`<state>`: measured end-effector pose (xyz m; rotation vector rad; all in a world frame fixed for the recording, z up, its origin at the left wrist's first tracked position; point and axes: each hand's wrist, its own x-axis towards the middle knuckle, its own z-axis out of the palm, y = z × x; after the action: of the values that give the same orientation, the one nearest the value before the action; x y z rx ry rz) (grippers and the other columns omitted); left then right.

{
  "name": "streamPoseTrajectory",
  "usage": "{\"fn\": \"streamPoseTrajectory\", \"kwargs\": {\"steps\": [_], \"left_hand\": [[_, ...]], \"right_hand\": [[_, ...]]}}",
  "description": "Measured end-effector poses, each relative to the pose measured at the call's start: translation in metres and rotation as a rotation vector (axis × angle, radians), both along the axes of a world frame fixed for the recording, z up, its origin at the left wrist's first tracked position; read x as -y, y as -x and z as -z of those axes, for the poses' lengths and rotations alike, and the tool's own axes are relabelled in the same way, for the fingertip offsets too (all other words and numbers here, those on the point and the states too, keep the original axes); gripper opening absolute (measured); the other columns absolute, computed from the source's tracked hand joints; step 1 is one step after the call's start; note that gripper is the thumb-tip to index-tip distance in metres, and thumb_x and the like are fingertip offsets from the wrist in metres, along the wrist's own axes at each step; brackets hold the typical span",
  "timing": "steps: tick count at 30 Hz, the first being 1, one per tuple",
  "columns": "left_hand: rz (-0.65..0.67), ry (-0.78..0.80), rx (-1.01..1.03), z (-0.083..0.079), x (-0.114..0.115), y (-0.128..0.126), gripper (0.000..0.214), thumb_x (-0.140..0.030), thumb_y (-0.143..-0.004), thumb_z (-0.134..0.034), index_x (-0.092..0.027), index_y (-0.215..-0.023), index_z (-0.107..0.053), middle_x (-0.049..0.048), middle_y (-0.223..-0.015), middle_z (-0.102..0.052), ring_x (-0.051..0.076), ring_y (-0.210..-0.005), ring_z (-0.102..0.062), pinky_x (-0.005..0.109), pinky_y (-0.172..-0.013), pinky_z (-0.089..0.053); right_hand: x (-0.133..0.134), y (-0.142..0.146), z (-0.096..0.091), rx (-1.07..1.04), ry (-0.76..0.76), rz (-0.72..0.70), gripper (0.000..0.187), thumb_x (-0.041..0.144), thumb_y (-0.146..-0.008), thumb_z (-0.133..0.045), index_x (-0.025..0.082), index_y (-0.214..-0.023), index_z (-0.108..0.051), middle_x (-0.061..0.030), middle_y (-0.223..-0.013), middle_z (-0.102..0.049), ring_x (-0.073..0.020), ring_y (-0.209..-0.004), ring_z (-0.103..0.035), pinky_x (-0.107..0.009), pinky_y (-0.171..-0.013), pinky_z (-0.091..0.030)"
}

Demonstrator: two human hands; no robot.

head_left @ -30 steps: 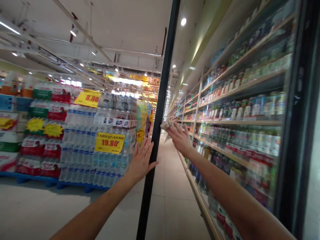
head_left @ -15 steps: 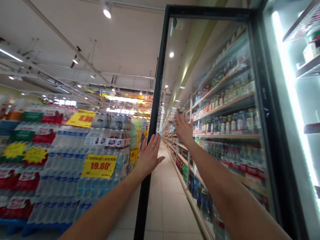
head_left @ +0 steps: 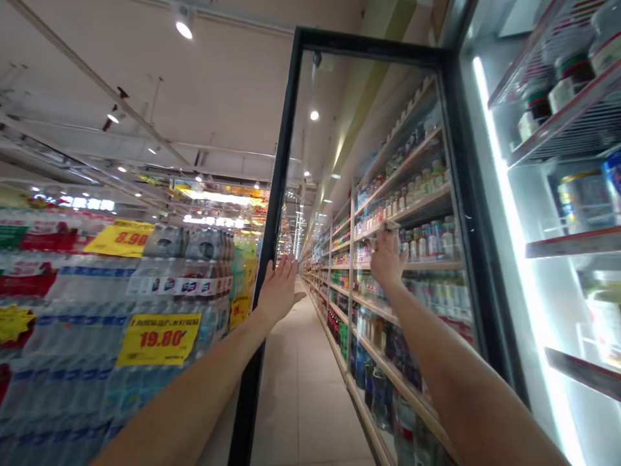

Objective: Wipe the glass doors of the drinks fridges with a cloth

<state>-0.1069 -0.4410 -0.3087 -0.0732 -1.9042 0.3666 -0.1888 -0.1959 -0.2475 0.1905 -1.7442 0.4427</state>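
Note:
A black-framed glass door (head_left: pixel 287 155) of a lit cooler stands open in front of me. My left hand (head_left: pixel 277 291) lies flat against the door's left frame edge, fingers stretched out and the thumb apart. Over on the glass, my right hand (head_left: pixel 387 262) is pressed to the pane with its fingers over a small crumpled greyish cloth (head_left: pixel 389 226). Only a bit of the cloth shows past the fingertips, and it is blurred. Shelves of bottles and cans show in the pane behind that hand.
To the right, the cooler's interior holds wire shelves (head_left: pixel 567 110) with jars and cans (head_left: pixel 582 197). Stacked packs of bottled drinks (head_left: pixel 72 323) with yellow price signs (head_left: pixel 158 340) stand on the left. A tiled aisle floor (head_left: pixel 301 382) runs ahead between them.
My right hand has slid to the right across the glass with the cloth. My left hand stays on the frame edge. The view has turned right, showing more of the cooler's shelves.

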Motion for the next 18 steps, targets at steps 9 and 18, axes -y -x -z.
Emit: {"fn": "streamPoseTrajectory", "kwargs": {"steps": [9, 18], "left_hand": [[0.017, 0.018, -0.047, -0.004, -0.024, 0.025, 0.071, -0.048, -0.084, -0.048, -0.007, -0.139, -0.031, 0.0160, -0.148, -0.025, 0.028, -0.138, -0.021, 0.050, -0.111, -0.016], [0.050, 0.035, -0.011, 0.002, -0.053, 0.029, 0.072, -0.050, -0.083, -0.047, -0.006, -0.139, -0.031, 0.0164, -0.147, -0.026, 0.028, -0.138, -0.021, 0.049, -0.112, -0.015]], "right_hand": [[-0.012, 0.004, 0.034, 0.001, -0.498, -0.062, 0.053, 0.023, -0.082, -0.043, 0.033, -0.135, -0.040, 0.0015, -0.142, -0.040, -0.0178, -0.136, -0.026, -0.042, -0.111, -0.020], [-0.098, 0.013, 0.038, 0.092, 0.115, 0.076, 0.055, 0.019, -0.088, -0.023, 0.008, -0.140, -0.031, -0.0228, -0.143, -0.032, -0.0342, -0.133, -0.028, -0.058, -0.099, -0.028]]}}
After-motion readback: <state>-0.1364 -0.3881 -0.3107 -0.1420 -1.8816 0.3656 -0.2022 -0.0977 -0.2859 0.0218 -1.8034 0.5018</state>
